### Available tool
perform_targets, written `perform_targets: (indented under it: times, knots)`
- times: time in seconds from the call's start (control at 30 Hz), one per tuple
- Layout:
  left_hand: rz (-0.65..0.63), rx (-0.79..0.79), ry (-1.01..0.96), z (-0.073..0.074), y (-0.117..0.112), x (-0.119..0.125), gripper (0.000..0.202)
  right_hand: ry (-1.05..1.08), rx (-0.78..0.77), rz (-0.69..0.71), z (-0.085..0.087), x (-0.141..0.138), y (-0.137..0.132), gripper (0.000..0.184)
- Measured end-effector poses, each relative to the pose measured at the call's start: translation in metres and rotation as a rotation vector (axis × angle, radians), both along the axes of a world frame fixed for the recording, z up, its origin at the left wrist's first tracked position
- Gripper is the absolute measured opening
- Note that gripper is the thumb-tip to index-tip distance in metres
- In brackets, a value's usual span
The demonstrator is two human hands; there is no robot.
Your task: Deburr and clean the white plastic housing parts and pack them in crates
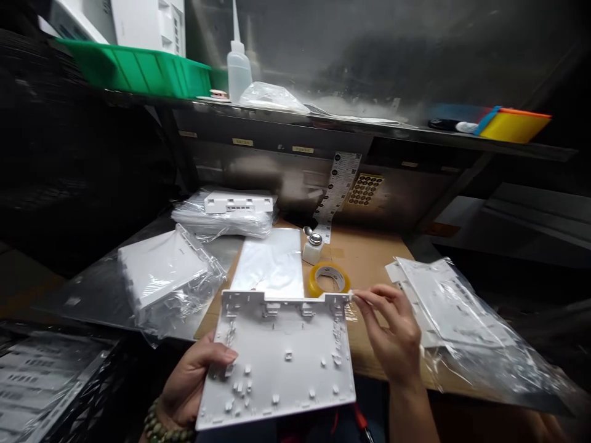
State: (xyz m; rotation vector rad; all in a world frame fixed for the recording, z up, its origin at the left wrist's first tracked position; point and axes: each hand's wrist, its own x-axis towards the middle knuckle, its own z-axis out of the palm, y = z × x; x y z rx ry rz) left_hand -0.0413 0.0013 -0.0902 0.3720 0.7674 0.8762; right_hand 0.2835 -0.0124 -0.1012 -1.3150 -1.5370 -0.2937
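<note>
A white plastic housing panel [286, 363], inner side up with small clips and ribs, is held over the near edge of the bench. My left hand [194, 378] grips its left edge, thumb on top, a bead bracelet at the wrist. My right hand [392, 335] is at the panel's far right corner, fingers pinched together on a thin clear strip or film there; what exactly it pinches is hard to make out. A roll of yellowish tape [329, 279] lies just beyond the panel.
Bagged white panels lie left [161, 277], back [231, 212] and right [452, 307] on the cardboard-covered bench [369, 258]. A small capped bottle [313, 246] stands by the tape. The shelf above carries a green bin [138, 71], squeeze bottle [239, 64] and yellow tray [514, 125].
</note>
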Motion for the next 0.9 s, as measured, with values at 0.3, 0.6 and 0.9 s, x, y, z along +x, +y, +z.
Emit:
perform_targets:
  times: [0.3, 0.6, 0.9]
  knots:
    - [-0.051, 0.011, -0.012, 0.007, -0.014, 0.044, 0.068, 0.106, 0.113, 0.174, 0.048, -0.066, 0.003, 0.029]
    - [-0.098, 0.025, -0.074, 0.017, -0.02, 0.061, 0.059, -0.006, 0.0, 0.315, 0.049, -0.1, 0.006, 0.032]
    - [-0.069, 0.005, -0.043, 0.009, -0.012, 0.043, 0.072, -0.065, -0.042, 0.298, 0.051, -0.087, 0.015, 0.023]
